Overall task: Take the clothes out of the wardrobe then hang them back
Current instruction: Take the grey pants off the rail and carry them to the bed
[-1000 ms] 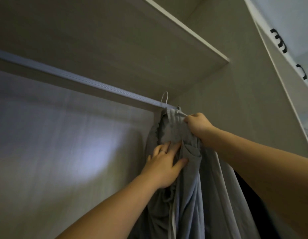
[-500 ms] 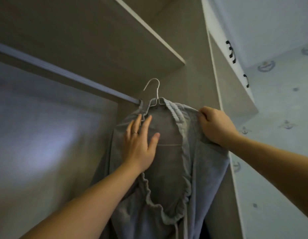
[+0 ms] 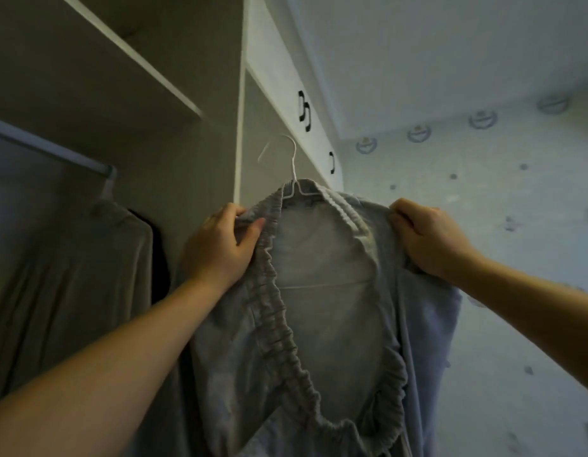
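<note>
Fingers (image 3: 254, 225) of left hand (image 3: 220, 249), right hand (image 3: 427, 240) clamped on grey garment (image 3: 325, 324), maybe trousers, on hanger (image 3: 292, 166)

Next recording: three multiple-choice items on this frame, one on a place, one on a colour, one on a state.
1. The hook is: A on the rail; B free in the air; C on a wall peg.
2. The hanger is: A white; B black; C red.
3. The left grip and right grip: A hang open; B hold the hook; C clutch the garment.
Answers: B, it hangs on nothing, right of the rail; A, pale wire; C, both curl round it, one on each side.
</note>
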Tool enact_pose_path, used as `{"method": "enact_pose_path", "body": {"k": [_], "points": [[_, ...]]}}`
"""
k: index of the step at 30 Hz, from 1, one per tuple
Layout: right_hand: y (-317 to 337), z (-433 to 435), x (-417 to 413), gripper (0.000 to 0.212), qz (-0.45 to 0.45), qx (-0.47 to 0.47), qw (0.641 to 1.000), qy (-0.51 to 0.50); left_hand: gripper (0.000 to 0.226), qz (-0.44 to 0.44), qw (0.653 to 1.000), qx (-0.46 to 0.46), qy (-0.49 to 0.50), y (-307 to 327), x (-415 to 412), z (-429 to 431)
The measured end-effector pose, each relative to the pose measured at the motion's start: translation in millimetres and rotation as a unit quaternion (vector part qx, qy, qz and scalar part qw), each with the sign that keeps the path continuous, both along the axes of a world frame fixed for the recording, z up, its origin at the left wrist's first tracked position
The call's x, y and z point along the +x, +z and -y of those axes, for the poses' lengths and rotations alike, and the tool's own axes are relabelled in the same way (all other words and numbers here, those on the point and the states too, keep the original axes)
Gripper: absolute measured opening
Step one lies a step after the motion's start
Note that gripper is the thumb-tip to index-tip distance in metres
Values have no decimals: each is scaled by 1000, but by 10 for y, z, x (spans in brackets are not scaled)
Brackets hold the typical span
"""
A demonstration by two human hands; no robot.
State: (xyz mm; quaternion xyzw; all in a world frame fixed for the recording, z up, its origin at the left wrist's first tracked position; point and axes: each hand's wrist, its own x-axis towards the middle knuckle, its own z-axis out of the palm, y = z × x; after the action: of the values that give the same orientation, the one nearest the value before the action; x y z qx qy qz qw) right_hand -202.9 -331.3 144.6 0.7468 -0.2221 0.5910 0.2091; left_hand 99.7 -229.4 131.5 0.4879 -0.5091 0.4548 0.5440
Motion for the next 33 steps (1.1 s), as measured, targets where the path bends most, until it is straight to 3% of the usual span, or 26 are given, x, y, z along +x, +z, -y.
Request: {"method": "enact_pose_path", "body": {"k": [4,10,18,23,27,33], "points": [[-183,73,-980,17,-22,62,995,-80,39,3,997,37,-73,-184,-894,386],[-555,-65,-2307,33,-62,182,976,-99,47,0,975,101,-198,-534,-2283,928],[-1529,-407,-4049,43,-26,269,932,-241,52,69,910,242,-330,-1404,-4198,1476],[-2330,-838,-5095,41,22,327,876,-355,52,128,827,356,-417,-2118,-5441,1660],[-2844,-1352,-5751,34,54,371,821,-430,45,161,731,431,-503,-2659,-6444,1639],[-3538,-2204,-6560,31,127,414,728,-532,58,212,600,477,-606,-3431,-7864,1452]]}}
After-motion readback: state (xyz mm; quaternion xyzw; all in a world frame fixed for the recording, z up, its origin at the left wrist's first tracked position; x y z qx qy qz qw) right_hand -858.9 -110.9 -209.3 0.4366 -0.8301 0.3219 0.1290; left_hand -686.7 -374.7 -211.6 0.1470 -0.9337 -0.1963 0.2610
